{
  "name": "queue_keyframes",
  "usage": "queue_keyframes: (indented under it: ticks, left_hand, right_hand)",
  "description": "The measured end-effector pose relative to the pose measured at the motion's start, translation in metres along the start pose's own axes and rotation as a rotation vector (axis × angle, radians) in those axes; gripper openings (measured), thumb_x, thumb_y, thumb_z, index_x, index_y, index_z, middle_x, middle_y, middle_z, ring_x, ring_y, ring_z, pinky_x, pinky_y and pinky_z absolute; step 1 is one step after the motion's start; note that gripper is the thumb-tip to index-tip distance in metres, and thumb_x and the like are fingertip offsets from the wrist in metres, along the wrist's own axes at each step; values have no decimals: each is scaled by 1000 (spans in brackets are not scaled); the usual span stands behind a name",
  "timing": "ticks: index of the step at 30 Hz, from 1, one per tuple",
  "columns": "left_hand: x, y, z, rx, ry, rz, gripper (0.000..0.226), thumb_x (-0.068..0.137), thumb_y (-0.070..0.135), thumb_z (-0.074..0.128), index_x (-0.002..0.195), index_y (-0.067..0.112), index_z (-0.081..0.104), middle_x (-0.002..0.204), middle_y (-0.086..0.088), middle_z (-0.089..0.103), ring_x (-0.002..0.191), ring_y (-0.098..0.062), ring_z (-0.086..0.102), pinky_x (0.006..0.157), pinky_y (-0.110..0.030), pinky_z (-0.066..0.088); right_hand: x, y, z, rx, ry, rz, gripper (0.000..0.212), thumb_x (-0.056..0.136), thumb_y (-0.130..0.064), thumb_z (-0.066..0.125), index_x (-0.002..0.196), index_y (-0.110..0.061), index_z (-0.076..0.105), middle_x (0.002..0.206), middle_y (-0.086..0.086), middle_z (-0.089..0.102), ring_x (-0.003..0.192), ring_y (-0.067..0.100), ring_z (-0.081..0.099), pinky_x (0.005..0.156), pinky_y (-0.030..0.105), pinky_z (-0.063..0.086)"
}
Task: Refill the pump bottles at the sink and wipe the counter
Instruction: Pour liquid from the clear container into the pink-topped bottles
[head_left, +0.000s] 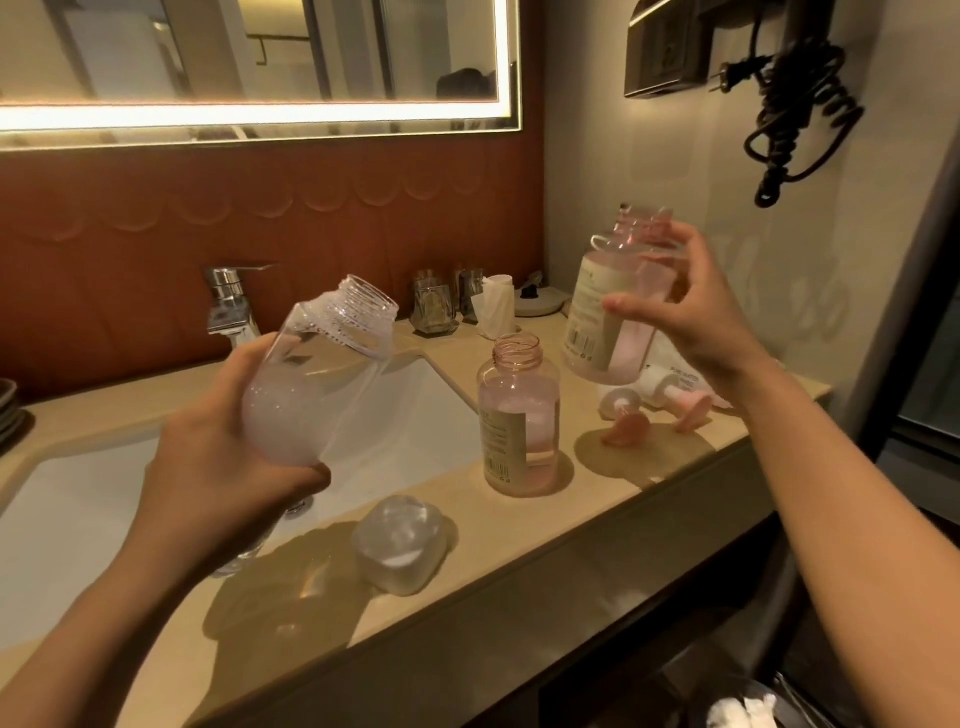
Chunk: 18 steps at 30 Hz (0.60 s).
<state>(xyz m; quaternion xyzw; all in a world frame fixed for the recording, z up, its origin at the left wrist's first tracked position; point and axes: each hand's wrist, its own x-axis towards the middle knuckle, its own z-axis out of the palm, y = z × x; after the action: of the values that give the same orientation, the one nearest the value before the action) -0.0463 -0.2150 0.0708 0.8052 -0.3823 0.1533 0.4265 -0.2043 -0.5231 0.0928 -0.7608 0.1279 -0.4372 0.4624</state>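
The clear bottle (322, 374) is tipped, open mouth up, with foamy water inside. It is above the sink (78, 519). The left hand (223, 467) wraps its fingers (306, 475) round the bottle's bottom. The right hand (691, 312) grips a pink bottle (602, 322) in its fingers (685, 244), up over the counter (571, 519). A second pink bottle (519, 421) stands open between them, near the pump tops (654, 400).

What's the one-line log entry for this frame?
left hand: holds clear bottle, tilted, capless | right hand: holds pink bottle raised | counter: second pink bottle open, upright; pumps lying loose
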Motion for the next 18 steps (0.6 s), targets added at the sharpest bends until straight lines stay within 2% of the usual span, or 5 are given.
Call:
queue_keyframes:
  ticks: [5,9,11,15,18]
  left_hand:
    - [-4,0,-3,-13,-7,7,94,50,-1,84,128,36,46,101,-4,57,78,-25,53,60,-31,41]
    - [-6,0,-4,10,-7,5,94,51,1,84,129,37,45,103,-2,57,77,-21,52,56,-27,38]
    - [-8,1,-6,14,-4,-4,93,52,1,83,129,37,45,102,-2,57,74,-17,50,55,-26,37]
    - [-11,-2,-12,27,7,-5,93,52,2,83,128,38,44,104,-1,56,80,-23,51,58,-29,39]
    - [-12,-5,-19,-15,28,1,89,52,0,83,124,38,46,105,0,55,84,-22,51,59,-28,42]
  right_hand:
    - [-32,-35,2,-13,59,-140,89,61,-50,71,136,-24,33,128,0,51,116,13,54,91,31,50]
    - [-64,-49,23,88,-17,-161,75,60,-50,68,127,-37,36,124,-8,53,109,2,57,82,21,52]
    - [-77,-48,38,129,-87,-147,73,60,-49,70,124,-40,36,123,-10,54,109,3,57,85,23,52]
    - [-95,-38,74,155,-262,-58,85,58,-48,73,131,-31,33,120,-17,55,108,1,58,88,26,53]
    - [-101,-30,100,117,-337,-16,83,57,-56,72,127,-45,29,127,-13,50,116,9,53,97,38,49]
